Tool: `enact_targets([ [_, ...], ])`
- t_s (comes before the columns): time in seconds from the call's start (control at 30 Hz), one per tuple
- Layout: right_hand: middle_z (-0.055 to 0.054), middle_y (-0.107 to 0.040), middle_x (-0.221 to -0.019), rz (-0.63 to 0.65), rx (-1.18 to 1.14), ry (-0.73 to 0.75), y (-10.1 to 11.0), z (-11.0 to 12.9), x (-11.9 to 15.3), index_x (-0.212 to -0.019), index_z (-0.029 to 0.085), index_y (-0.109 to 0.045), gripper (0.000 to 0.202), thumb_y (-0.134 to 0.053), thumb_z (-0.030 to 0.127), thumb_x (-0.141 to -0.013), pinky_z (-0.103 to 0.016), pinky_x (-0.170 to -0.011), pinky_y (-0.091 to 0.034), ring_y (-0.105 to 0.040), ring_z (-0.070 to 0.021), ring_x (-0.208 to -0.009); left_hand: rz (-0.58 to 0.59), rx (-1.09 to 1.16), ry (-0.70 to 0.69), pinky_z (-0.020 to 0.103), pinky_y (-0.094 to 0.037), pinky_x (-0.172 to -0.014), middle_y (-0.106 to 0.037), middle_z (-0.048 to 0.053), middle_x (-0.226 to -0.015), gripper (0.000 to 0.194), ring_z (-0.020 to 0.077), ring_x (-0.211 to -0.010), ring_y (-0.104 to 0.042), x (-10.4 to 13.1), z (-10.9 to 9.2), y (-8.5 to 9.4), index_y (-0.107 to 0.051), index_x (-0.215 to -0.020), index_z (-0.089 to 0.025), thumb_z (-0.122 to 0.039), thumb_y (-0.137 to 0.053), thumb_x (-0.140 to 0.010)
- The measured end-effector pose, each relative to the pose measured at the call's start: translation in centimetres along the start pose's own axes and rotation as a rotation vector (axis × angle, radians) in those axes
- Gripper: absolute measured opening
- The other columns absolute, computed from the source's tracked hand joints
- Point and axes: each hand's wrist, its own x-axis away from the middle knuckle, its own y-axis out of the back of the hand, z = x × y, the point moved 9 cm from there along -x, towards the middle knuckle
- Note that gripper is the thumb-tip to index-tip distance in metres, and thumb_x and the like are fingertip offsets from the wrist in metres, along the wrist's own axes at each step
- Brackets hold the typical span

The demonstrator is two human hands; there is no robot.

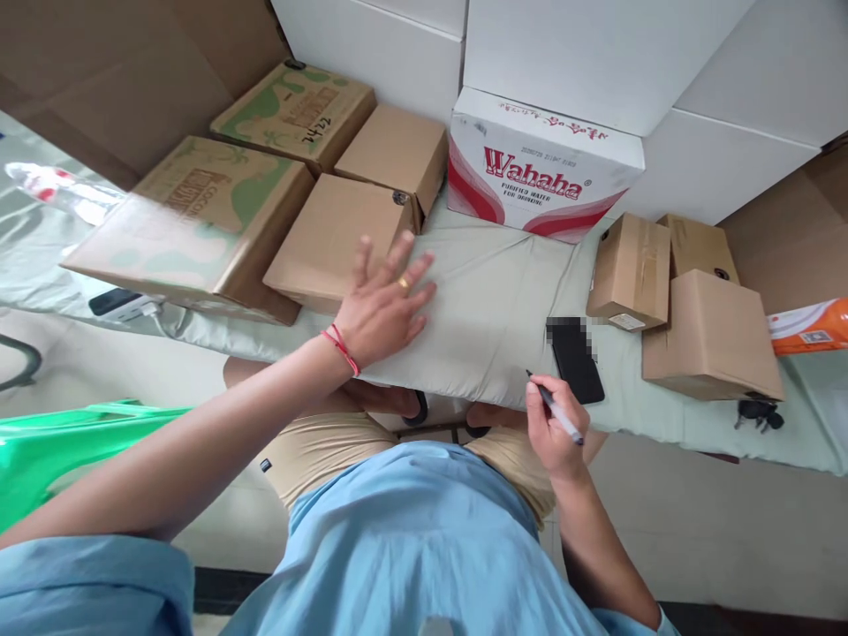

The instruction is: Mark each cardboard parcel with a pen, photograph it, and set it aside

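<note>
Green plastic, perhaps a stool (72, 446), shows at the far left, below the person's left forearm. Beyond it, well to the left of the left hand (381, 314), a black-and-white power bank or adapter (119, 305) with a cable sits at the worktop's (477, 309) edge. Farther in come the near coconut carton (192, 221) and the far coconut carton (291, 106), the latter marked with black digits. Closer to that hand are the near plain box (331, 234) and, past it, the far plain box (397, 150); the four stand in a tight block, which probably saves room. The left hand is wide open, fingers spread, palm down and holding nothing, partly in front of the near plain box; whether it touches box or cloth I cannot tell. Ahead, between the hands, the Wahaha carton (536, 168) stands against the white boxes behind, likely steadied by them. The right hand is closed around a marker pen (565, 422), thumb and fingers pinching it near its dark tip, a grip that should give fine control. Just beyond that hand lies a black phone (578, 362), within easy reach. Farther right are three small cardboard boxes (715, 331) grouped closely, then keys (759, 413) and an orange packet (812, 327).
</note>
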Motion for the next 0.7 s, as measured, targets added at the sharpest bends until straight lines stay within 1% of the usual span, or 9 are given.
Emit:
enact_targets([
  [0.1,-0.009,-0.073,-0.099,0.141,0.134,0.156,-2.7,0.8,-0.6,-0.121,0.021,-0.072,0.024,-0.056,0.014,-0.105,-0.037,-0.084,-0.06,-0.07,-0.0228,-0.09,0.03,-0.048,-0.003,0.078,-0.006,-0.134,-0.071,0.014,-0.15,0.027,0.0397,-0.158,-0.047,0.8,0.9,-1.6,-0.078,-0.119,-0.019,-0.026,-0.059,-0.101],
  [0.2,-0.012,-0.069,-0.101,0.254,0.252,0.152,-5.8,-0.5,-1.3,-0.127,0.018,-0.074,0.039,-0.049,0.006,-0.1,-0.04,-0.085,-0.06,-0.066,-0.0265,-0.096,-0.113,-0.06,0.066,0.077,-0.011,-0.133,-0.072,0.015,-0.147,0.026,0.0437,-0.158,-0.046,1.1,2.3,-0.3,-0.08,-0.113,-0.022,-0.036,-0.061,-0.103],
  [0.27,-0.015,-0.068,-0.105,0.309,0.316,0.096,-7.6,-1.9,-1.8,-0.132,0.015,-0.073,0.045,-0.048,0.003,-0.096,-0.042,-0.085,-0.06,-0.065,-0.0293,-0.101,-0.187,-0.012,0.01,0.07,-0.024,-0.132,-0.076,0.014,-0.14,0.026,0.0424,-0.154,-0.051,1.7,1.5,0.4,-0.081,-0.107,-0.023,-0.04,-0.06,-0.103],
  [0.33,-0.018,-0.067,-0.111,0.367,0.338,0.027,-8.8,-3.1,-2.4,-0.138,0.012,-0.07,0.048,-0.049,0.006,-0.096,-0.045,-0.085,-0.061,-0.064,-0.0313,-0.103,-0.173,0.064,-0.038,0.054,-0.048,-0.114,-0.082,0.011,-0.11,0.03,0.0351,-0.127,-0.07,2.9,0.3,-0.2,-0.079,-0.088,-0.023,-0.039,-0.059,-0.104],
  [0.4,-0.019,-0.067,-0.116,0.397,0.283,-0.021,-8.8,-3.8,-2.9,-0.144,0.012,-0.066,0.049,-0.052,0.012,-0.097,-0.046,-0.087,-0.062,-0.066,-0.0309,-0.103,-0.121,0.13,0.017,0.038,-0.053,-0.082,-0.073,0.007,-0.074,0.044,0.0247,-0.085,-0.074,4.4,0.1,-1.9,-0.066,-0.064,-0.023,-0.041,-0.058,-0.104],
  [0.47,-0.017,-0.069,-0.12,0.354,0.195,-0.076,-6.7,-4.5,-3.5,-0.149,0.016,-0.062,0.05,-0.056,0.02,-0.099,-0.044,-0.087,-0.062,-0.067,-0.0272,-0.098,-0.115,0.155,0.145,0.034,-0.042,-0.063,-0.061,0.004,-0.057,0.056,0.0187,-0.062,-0.062,6.1,1.0,-3.8,-0.052,-0.052,-0.022,-0.041,-0.055,-0.105],
  [0.53,-0.013,-0.071,-0.12,0.199,0.149,-0.188,-2.1,-6.3,-3.9,-0.149,0.02,-0.061,0.05,-0.06,0.032,-0.1,-0.041,-0.084,-0.062,-0.067,-0.0222,-0.088,-0.148,0.155,0.244,0.033,-0.035,-0.058,-0.058,0.003,-0.053,0.058,0.0167,-0.054,-0.055,7.4,2.0,-5.3,-0.046,-0.05,-0.022,-0.036,-0.051,-0.106],
  [0.6,-0.011,-0.073,-0.117,-0.082,0.186,-0.362,4.6,-9.4,-3.2,-0.146,0.021,-0.06,0.052,-0.064,0.044,-0.099,-0.039,-0.08,-0.061,-0.066,-0.0196,-0.082,-0.183,0.151,0.296,0.033,-0.033,-0.058,-0.057,0.003,-0.053,0.055,0.0169,-0.054,-0.054,8.1,2.6,-6.3,-0.046,-0.051,-0.022,-0.033,-0.05,-0.105],
  [0.7,-0.011,-0.071,-0.114,-0.579,0.303,-0.605,14.9,-14.0,0.4,-0.139,0.02,-0.059,0.058,-0.068,0.055,-0.094,-0.042,-0.083,-0.063,-0.07,-0.0249,-0.099,-0.217,0.145,0.324,0.034,-0.033,-0.061,-0.058,0.004,-0.054,0.052,0.0192,-0.059,-0.056,8.5,2.6,-6.8,-0.05,-0.053,-0.022,-0.033,-0.054,-0.103],
])
